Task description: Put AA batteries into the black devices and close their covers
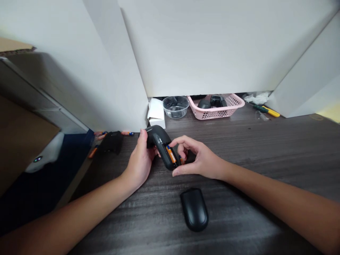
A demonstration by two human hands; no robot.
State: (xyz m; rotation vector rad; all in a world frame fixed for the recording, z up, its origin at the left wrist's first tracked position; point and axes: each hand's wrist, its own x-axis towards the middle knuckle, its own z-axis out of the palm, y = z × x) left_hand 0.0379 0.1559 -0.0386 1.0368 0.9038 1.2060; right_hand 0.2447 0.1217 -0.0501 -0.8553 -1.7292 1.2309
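My left hand (140,156) grips a black computer mouse (159,136) with its underside turned up. An open battery compartment in the mouse shows orange-and-black AA batteries (171,154). My right hand (199,157) spans the mouse's lower end, with the thumb below and the index finger above. Its fingertips sit at the compartment. On the desk below my hands lies a black oval mouse cover (194,209), apart from both hands. Further left, loose batteries (127,133) lie along the desk's back edge near a black object (112,142).
A dark wood-grain desk (260,170) runs up to white partition walls. At the back stand a white box (156,113), a clear glass bowl (175,107), a pink plastic basket (233,102) holding dark items, and a yellow-handled screwdriver (268,111). A dark drop lies past the desk's left edge.
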